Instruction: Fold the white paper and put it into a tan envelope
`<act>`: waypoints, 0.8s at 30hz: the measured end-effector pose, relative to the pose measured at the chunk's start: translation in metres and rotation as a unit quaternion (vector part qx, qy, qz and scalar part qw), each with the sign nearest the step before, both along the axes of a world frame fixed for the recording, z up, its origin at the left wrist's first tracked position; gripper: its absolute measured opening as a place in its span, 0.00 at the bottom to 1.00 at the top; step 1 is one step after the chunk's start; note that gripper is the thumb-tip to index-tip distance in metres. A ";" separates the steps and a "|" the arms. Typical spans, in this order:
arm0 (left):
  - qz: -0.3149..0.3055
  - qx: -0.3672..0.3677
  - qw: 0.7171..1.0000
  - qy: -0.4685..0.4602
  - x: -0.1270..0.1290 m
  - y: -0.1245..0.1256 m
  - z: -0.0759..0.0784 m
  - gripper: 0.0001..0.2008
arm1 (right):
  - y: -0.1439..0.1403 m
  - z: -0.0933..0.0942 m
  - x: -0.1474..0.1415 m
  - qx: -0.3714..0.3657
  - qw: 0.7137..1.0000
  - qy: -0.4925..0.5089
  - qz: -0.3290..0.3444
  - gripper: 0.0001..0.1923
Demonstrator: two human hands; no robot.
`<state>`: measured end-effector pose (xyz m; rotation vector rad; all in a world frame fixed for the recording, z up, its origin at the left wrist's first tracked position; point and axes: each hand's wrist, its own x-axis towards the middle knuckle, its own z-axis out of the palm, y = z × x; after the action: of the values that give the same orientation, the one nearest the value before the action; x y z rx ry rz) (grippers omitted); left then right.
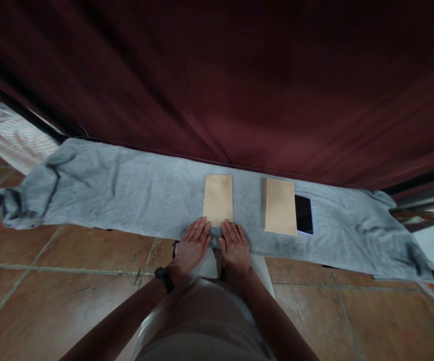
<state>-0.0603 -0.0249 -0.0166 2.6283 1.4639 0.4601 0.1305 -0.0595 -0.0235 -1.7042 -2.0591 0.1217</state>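
A tan paper envelope (pixel 218 198) with a small reddish print at its top right lies flat on a grey cloth (pixel 156 195). At its lower left corner rests my left hand (pixel 194 243), palm down with the fingers stretched out. My right hand (pixel 235 245) lies the same way at the lower right corner, fingertips on the paper's bottom edge. Neither hand grips anything. To the right sits a stack of similar tan envelopes (pixel 280 206), slightly fanned on its left side. A dark-screened phone (pixel 304 214) lies against the stack's right side, perhaps partly under it.
A dark red curtain (pixel 217 100) hangs along the far edge of the cloth-covered surface. Black frame bars (pixel 21 108) stand at both ends. Brown floor tiles (pixel 100 260) show below the near edge. A striped cloth (pixel 11 135) is at far left.
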 end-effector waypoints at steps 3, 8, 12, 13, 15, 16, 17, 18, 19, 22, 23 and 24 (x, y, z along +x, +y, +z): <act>0.050 -0.008 0.999 -0.019 0.004 0.000 0.003 0.21 | -0.001 -0.001 -0.001 0.008 1.000 -0.003 -0.018 0.23; 0.137 -0.040 0.984 -0.107 0.021 0.024 0.011 0.13 | 0.005 0.000 -0.011 0.013 0.999 0.004 -0.052 0.21; 0.202 -0.078 0.953 -0.213 0.027 0.047 0.010 0.19 | 0.011 0.004 -0.019 0.010 0.997 -0.006 -0.073 0.20; 0.210 -0.103 0.939 -0.252 0.028 0.051 0.009 0.21 | 0.013 0.006 -0.020 0.006 0.997 -0.012 -0.077 0.19; 0.212 -0.159 0.904 -0.335 0.031 0.055 0.009 0.24 | 0.016 0.012 -0.023 -0.002 0.996 -0.025 -0.087 0.19; 0.208 -0.179 0.888 -0.370 0.034 0.055 0.011 0.25 | 0.018 0.015 -0.023 -0.006 0.995 -0.030 -0.090 0.18; 0.202 -0.188 0.876 -0.396 0.038 0.055 0.015 0.25 | 0.021 0.019 -0.024 -0.011 0.995 -0.033 -0.094 0.18; 0.192 -0.188 0.869 -0.415 0.043 0.053 0.020 0.25 | 0.024 0.022 -0.023 -0.019 0.994 -0.028 -0.099 0.17; 0.177 -0.181 0.868 -0.428 0.049 0.051 0.027 0.24 | 0.028 0.027 -0.023 -0.030 0.994 -0.011 -0.108 0.15; 0.105 -0.156 0.871 -0.455 0.070 0.045 0.057 0.24 | 0.042 0.036 -0.018 -0.057 0.969 0.194 -0.146 0.11; 0.078 -0.149 0.872 -0.459 0.075 0.043 0.066 0.25 | 0.046 0.038 -0.016 -0.058 0.942 0.291 -0.155 0.10; 0.058 -0.137 0.878 -0.455 0.078 0.043 0.073 0.24 | 0.050 0.038 -0.014 -0.055 0.910 0.378 -0.160 0.11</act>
<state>0.0182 0.0181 0.0569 1.6765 1.2067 1.1842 0.1167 -0.0091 0.0142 -1.6703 -1.2097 0.6844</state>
